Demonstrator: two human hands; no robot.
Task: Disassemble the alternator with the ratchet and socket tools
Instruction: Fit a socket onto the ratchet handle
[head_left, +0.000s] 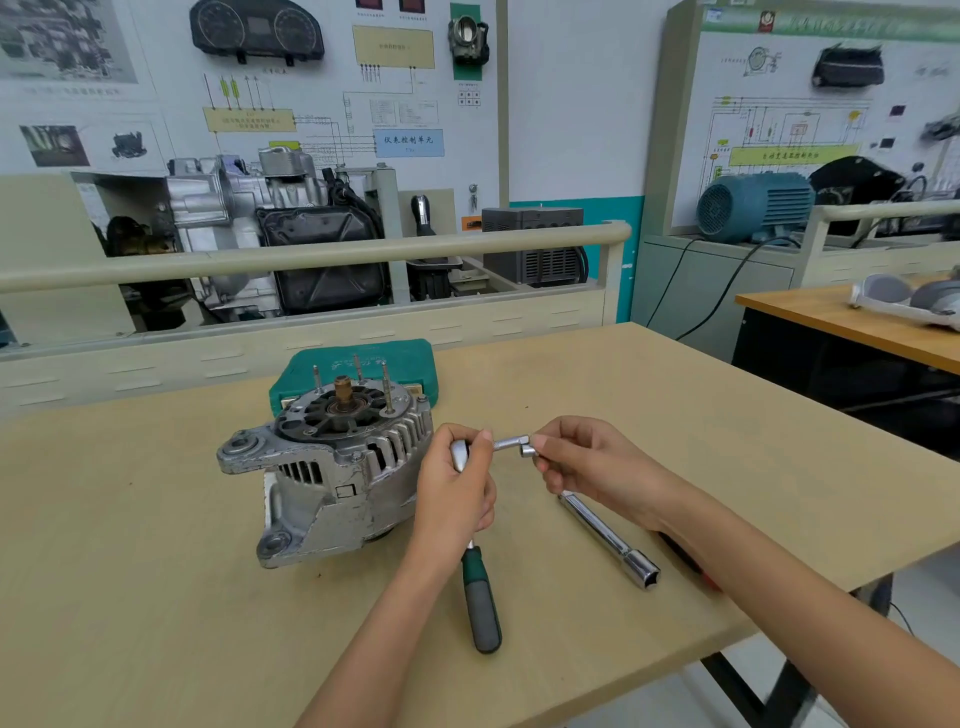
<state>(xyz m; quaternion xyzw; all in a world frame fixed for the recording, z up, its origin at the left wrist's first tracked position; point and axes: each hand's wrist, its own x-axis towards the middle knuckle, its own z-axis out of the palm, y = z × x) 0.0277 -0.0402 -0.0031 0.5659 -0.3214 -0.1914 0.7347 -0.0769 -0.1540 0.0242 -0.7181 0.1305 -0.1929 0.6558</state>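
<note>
A grey alternator (332, 467) stands on the table (156, 597) with its brass shaft and several studs pointing up. Just right of it, my left hand (457, 488) is shut on the head of a ratchet (480, 597), whose green and grey handle points toward me. My right hand (582, 462) pinches a small silver extension with a socket (514, 445) that sticks out sideways from the ratchet head. A long chrome socket wrench (613, 543) lies on the table under my right wrist.
A green tool case (400, 358) lies shut behind the alternator. A red-and-black tool (691, 558) is partly hidden under my right forearm near the table's right edge. A railing and engine display stand beyond the table; a second table sits at far right.
</note>
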